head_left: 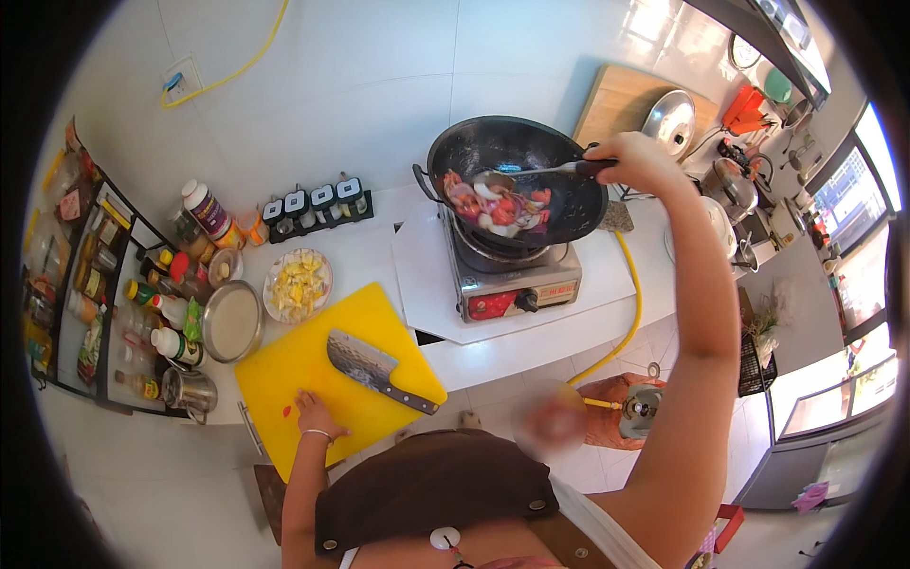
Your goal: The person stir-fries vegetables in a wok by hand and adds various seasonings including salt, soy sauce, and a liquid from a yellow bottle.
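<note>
My right hand (633, 161) is closed round the dark handle of a metal spatula (550, 172). The spatula's head reaches into a black wok (571, 204), among cut red and purplish vegetable pieces (495, 211). Beneath the wok is a single-burner gas stove (517, 284). Fingers apart, my left hand (316, 415) lies on a yellow cutting board (284, 365), beside a tiny red scrap (287, 412). A cleaver (365, 362) rests flat on the board, its handle pointing to the near right. I cannot tell whether my left fingers press on anything.
Behind the board stand a plate of yellow pieces (298, 284) and a round metal pan (233, 321). Bottles, jars and a seasoning rack (318, 211) line the left and back. A yellow hose (633, 294) runs down to a reddish gas cylinder (607, 431). Beside it is a blurred round shape (550, 417).
</note>
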`<action>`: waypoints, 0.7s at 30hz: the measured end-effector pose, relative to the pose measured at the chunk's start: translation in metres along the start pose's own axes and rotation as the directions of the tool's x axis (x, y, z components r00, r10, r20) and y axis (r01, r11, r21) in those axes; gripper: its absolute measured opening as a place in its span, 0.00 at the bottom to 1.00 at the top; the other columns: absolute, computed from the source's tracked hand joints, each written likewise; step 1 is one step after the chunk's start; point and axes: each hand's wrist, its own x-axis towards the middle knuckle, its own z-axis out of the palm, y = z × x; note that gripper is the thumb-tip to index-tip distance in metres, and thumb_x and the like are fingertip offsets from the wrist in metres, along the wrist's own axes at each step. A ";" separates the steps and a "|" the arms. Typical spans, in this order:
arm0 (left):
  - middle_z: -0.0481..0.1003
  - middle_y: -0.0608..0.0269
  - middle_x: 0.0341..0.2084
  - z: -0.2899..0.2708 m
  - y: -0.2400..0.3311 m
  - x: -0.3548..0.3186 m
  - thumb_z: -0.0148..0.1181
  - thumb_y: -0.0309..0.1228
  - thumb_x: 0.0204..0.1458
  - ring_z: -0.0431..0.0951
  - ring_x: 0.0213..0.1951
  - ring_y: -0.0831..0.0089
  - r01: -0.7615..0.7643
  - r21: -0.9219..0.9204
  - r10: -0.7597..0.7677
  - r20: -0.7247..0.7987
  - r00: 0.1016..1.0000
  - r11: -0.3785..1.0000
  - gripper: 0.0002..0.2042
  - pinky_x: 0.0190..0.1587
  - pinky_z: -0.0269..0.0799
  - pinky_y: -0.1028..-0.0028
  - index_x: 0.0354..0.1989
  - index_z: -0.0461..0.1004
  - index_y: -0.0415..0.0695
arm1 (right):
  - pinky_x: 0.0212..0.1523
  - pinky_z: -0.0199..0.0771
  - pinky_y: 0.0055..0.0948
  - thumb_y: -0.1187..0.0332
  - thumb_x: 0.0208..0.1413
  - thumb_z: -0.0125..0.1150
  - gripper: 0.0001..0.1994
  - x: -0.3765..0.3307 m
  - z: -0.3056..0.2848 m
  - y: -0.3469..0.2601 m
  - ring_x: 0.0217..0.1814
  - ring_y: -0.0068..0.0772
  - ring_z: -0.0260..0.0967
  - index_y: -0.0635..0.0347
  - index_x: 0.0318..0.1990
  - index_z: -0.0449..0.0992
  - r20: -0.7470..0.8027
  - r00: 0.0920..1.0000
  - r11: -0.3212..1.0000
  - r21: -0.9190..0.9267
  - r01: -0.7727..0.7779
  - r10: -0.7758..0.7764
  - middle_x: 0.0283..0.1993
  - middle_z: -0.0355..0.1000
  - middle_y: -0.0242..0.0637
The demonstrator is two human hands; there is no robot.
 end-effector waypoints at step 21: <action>0.40 0.35 0.66 -0.003 0.005 0.015 0.76 0.53 0.23 0.42 0.68 0.43 0.017 0.090 -0.022 0.056 0.998 0.996 0.65 0.67 0.46 0.63 0.65 0.41 0.29 | 0.39 0.74 0.38 0.71 0.49 0.54 0.15 0.010 0.068 -0.013 0.39 0.43 0.75 0.42 0.45 0.79 -0.236 0.972 0.973 -0.226 -0.058 0.003 0.35 0.76 0.39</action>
